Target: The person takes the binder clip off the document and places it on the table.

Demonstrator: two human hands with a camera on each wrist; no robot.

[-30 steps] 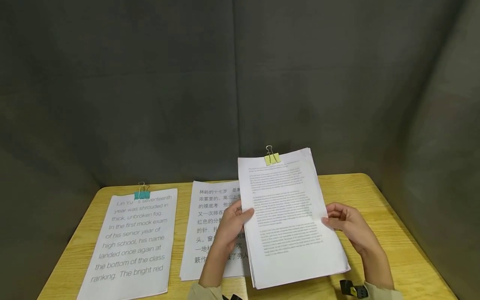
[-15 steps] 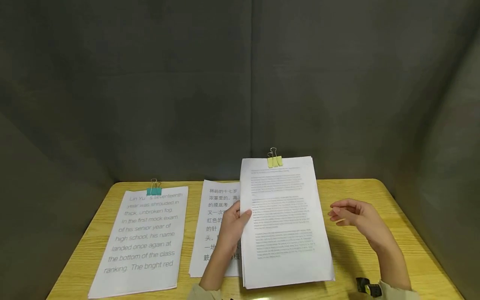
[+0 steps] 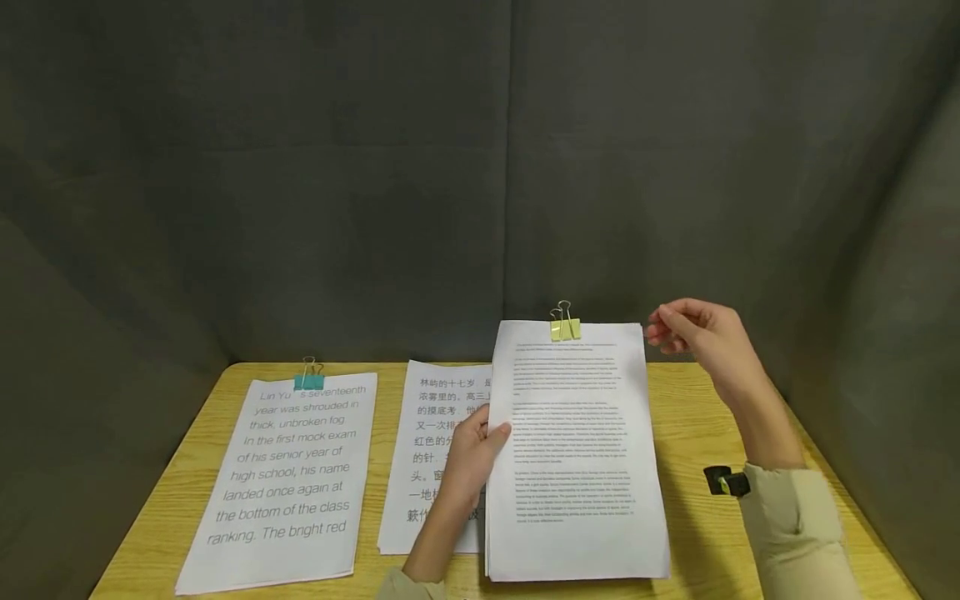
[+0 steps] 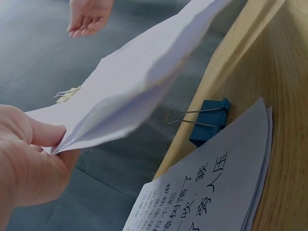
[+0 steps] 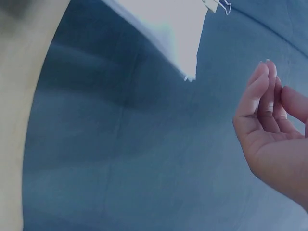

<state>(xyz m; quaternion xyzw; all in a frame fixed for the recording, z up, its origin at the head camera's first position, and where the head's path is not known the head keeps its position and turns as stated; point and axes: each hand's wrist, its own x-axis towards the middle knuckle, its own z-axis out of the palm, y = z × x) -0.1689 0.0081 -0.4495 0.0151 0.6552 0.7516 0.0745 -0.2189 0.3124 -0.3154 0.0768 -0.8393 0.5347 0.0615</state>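
My left hand point(image 3: 472, 454) pinches the left edge of a stack of printed paper point(image 3: 573, 467), thumb on the front sheet and fingers behind. The stack is raised above the table, its small print facing me. A yellow binder clip point(image 3: 566, 329) grips its top edge. In the left wrist view the pages bow and part slightly beyond the left thumb point(image 4: 48, 134). My right hand point(image 3: 701, 337) is up by the stack's top right corner, fingers loosely bent and holding nothing. In the right wrist view a gap shows between that hand point(image 5: 274, 120) and the paper corner point(image 5: 187, 72).
On the wooden table point(image 3: 405, 575), a stack in large English print point(image 3: 281, 483) with a teal binder clip point(image 3: 309, 382) lies at left. Beside it lies a stack in Chinese print point(image 3: 431, 467), partly covered by the held stack; a blue binder clip point(image 4: 209, 120) shows there. Dark curtain point(image 3: 480, 167) hangs behind.
My right hand has let go of the stack's right edge, moved away, then risen toward its top right corner. The left hand keeps its grip, and the stack now hangs straighter.
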